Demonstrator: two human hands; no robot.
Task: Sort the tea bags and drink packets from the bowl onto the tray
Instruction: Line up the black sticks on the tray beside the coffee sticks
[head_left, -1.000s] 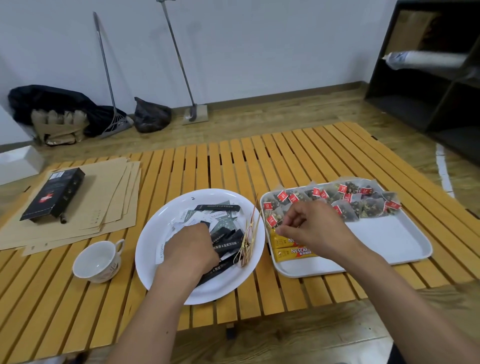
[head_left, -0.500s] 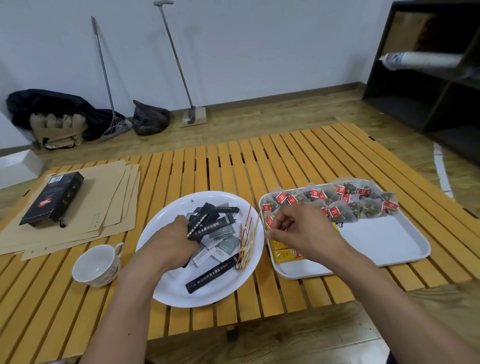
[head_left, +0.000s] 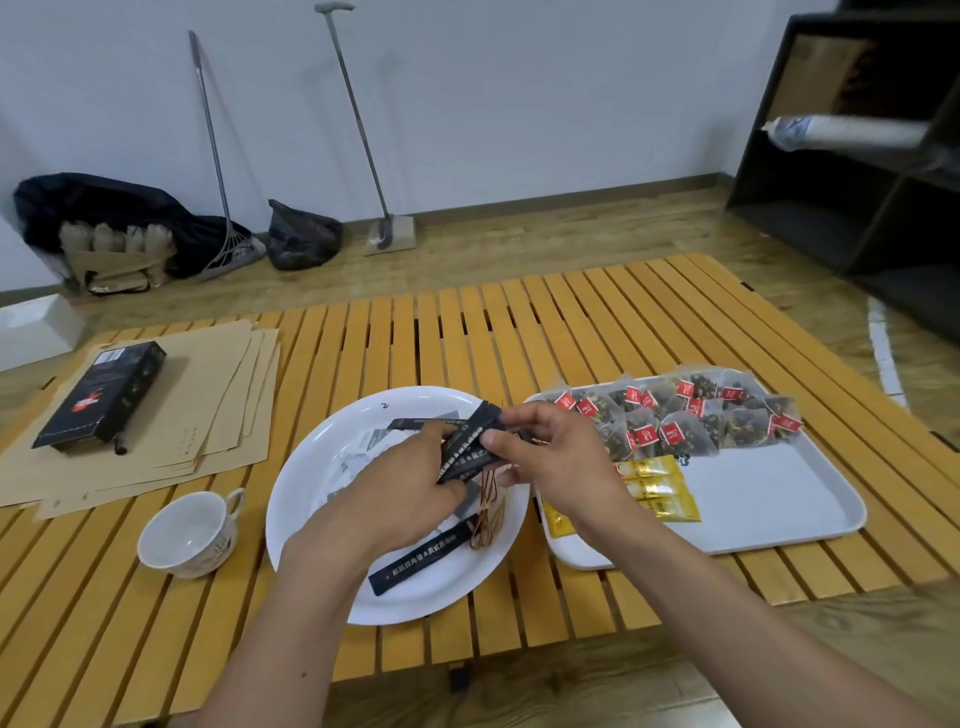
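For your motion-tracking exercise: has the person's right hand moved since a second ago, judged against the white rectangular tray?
Yes. The right hand has shifted left, off the white rectangular tray, to above the round white bowl, pinching the black drink packets.

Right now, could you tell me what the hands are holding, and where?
Both grip a bundle of black stick packets: left hand at its lower end, right hand near the top.

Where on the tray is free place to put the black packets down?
The white tray is bare along its near and right side, right of the yellow packets and below the tea bags. Its far edge and left end are crowded.
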